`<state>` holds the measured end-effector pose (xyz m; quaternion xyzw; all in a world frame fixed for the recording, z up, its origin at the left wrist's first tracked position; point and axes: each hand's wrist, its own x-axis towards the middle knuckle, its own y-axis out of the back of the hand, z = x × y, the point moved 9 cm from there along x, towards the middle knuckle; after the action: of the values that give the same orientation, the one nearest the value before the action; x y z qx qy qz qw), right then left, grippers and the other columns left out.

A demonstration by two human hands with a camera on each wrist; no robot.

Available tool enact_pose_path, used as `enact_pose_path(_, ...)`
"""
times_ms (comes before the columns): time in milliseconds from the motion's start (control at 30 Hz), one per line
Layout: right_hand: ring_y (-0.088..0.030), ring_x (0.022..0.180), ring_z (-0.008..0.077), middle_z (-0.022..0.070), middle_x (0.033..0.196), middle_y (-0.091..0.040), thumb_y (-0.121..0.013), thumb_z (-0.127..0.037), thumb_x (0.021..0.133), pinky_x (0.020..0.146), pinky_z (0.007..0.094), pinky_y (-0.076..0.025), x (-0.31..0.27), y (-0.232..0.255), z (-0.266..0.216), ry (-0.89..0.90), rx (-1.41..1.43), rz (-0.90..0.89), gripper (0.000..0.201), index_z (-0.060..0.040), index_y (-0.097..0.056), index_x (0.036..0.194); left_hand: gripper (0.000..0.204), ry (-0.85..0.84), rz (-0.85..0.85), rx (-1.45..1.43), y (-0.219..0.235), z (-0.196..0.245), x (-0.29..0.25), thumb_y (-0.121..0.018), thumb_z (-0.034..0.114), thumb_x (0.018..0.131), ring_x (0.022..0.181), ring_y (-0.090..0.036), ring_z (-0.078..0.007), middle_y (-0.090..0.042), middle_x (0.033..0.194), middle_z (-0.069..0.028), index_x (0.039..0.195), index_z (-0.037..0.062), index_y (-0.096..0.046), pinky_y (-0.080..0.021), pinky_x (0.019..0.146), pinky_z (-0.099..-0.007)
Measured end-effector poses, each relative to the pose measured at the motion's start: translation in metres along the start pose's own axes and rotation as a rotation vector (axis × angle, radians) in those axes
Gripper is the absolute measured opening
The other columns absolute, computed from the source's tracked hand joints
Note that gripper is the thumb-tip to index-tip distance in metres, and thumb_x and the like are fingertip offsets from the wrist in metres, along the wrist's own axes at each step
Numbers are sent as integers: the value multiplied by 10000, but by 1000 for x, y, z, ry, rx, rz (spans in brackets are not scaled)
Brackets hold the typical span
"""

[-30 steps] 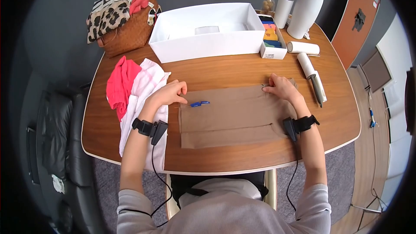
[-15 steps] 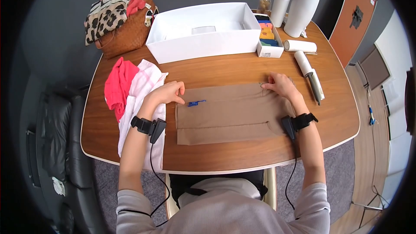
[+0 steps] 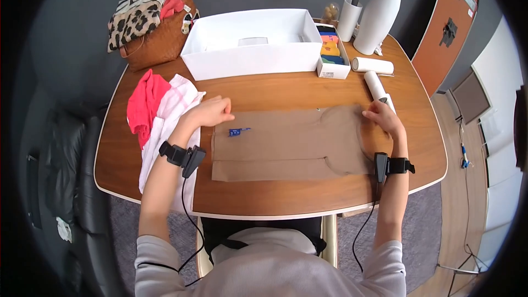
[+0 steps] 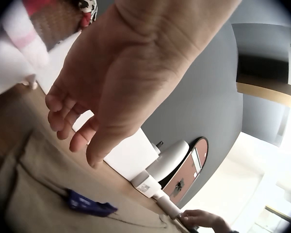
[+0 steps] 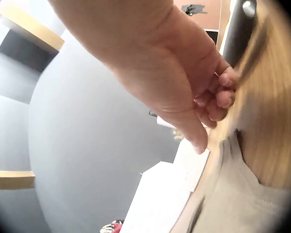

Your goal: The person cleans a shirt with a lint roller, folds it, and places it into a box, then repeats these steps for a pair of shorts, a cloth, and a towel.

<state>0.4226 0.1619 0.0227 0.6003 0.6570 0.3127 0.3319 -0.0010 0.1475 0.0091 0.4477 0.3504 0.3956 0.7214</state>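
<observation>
A brown garment [image 3: 275, 146] lies flat on the table, folded into a long rectangle with a seam along it. Near its left end is a blue label [image 3: 236, 132], which also shows in the left wrist view as a dark blue strip [image 4: 89, 204]. My left hand [image 3: 210, 113] hovers by the upper left corner, its fingers loosely bent and nothing between them. At the right end, my right hand [image 3: 386, 119] is beside the garment's edge. In the right wrist view its fingers [image 5: 217, 108] curl loosely above the tabletop, holding nothing.
Pink and white cloths [image 3: 165, 113] lie left of the garment. Behind stand a white box [image 3: 250, 60], a small box of folded coloured items [image 3: 333, 70] and a brown bag [image 3: 157, 49] piled with clothes. White rollers [image 3: 373, 66] and a white vase-like object [image 3: 378, 19] are at right.
My right hand has left the garment's upper edge and moved right, to its right end. My left hand's fingers have drawn closer together. The whole head view has shifted a little.
</observation>
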Motion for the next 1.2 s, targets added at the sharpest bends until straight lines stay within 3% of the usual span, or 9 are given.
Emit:
enact_pose_path(67, -535, 560, 141, 55, 629, -565, -641, -236, 761, 509, 272, -429, -15, 0, 1, -93, 50, -154, 250, -8, -544, 794, 207, -27, -2, -39, 3, 31, 10, -602, 231, 769, 781, -527, -249, -523, 815, -113, 819, 49, -516, -415, 670, -320)
enact_pose_path(300, -545, 519, 117, 58, 593, -589, -662, -182, 741, 461, 241, -431, -25, -14, 31, -140, 87, -222, 207, 11, -594, 712, 200, -316, 11, -93, -23, 132, 77, -625, 182, 743, 869, -541, -257, -537, 871, -107, 860, 34, -558, -433, 734, -335)
enact_pose_path(433, -557, 499, 120, 65, 594, -598, -718, -191, 693, 462, 232, -453, -35, -28, 41, -234, 160, -410, 234, 15, -607, 702, 240, -432, 22, -74, -41, 182, 118, -643, 167, 726, 930, -523, -270, -544, 934, -111, 914, 42, -566, -427, 779, -355)
enact_pose_path(567, -567, 497, 123, 71, 561, -600, -747, -213, 650, 463, 237, -456, -50, -37, 18, -250, 29, -487, 258, 6, -611, 650, 350, -448, 89, -31, -54, 222, 153, -667, 194, 709, 985, -490, -285, -532, 992, -121, 1011, 58, -554, -406, 834, -364)
enact_pose_path(633, -572, 482, 140, 74, 534, -591, -742, -255, 627, 453, 255, -448, -51, -46, 12, -166, -87, -522, 281, -8, -609, 602, 406, -432, 100, -21, -60, 237, 168, -679, 205, 698, 1005, -476, -293, -524, 1013, -126, 1055, 65, -543, -397, 855, -365)
enact_pose_path(733, -570, 462, 186, 100, 526, -579, -711, -282, 608, 436, 291, -435, -56, -44, -14, -30, -391, -404, 272, -39, -598, 563, 460, -347, 116, -69, -70, 252, 190, -708, 214, 668, 1012, -474, -299, -517, 1034, -134, 1068, 64, -538, -387, 871, -362)
enact_pose_path(933, -564, 594, 273, 116, 598, -564, -655, -301, 587, 543, 366, -437, -56, -60, -18, 207, -360, -420, 240, -70, -598, 616, 462, -433, -38, -154, -102, 271, 222, -736, 173, 617, 993, -490, -293, -539, 1011, -124, 1028, 59, -558, -377, 867, -348)
enact_pose_path(967, -565, 599, 273, 121, 615, -568, -653, -307, 591, 543, 367, -437, -57, -59, -18, 245, -370, -403, 246, -69, -597, 625, 371, -387, -60, -123, -102, 270, 223, -726, 152, 619, 984, -492, -290, -548, 992, -120, 948, 58, -585, -386, 840, -348)
enact_pose_path(1200, -575, 605, 221, 98, 604, -554, -640, -222, 665, 520, 324, -426, -53, -42, -13, 199, -68, -458, 239, -20, -564, 767, 247, -537, 96, -476, -34, 247, 192, -690, 130, 634, 700, -563, -235, -580, 792, -119, 812, 8, -570, -436, 610, -329)
